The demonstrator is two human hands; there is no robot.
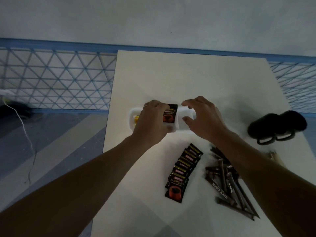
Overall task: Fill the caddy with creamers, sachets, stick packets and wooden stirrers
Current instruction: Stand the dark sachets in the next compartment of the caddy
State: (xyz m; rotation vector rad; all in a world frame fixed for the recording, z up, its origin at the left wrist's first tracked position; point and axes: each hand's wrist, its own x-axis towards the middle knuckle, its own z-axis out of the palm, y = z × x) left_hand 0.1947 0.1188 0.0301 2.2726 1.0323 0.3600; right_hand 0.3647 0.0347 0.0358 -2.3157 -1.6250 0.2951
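Fingers of our left hand (150,122) are curled round a black sachet (170,115) and pinch it at its left edge. The sachet stands upright in the white caddy (132,115), about the middle of it. Something yellow (136,119) shows in the caddy's left compartment, mostly hidden by that hand.

Our right hand (205,118) sits over the caddy's right end, fingers (187,104) bent, with a wide gap between them and the thumb, spanning the caddy from far rim to near rim. We cannot tell whether they clasp the caddy or only hover at it.

On the white table (188,74), nearer to us, lie an overlapping row of black sachets (183,170) and, just to its right, a loose heap of dark stick packets (229,183) partly under our right forearm. Two black mugs (277,125) stand well to the right of the caddy.
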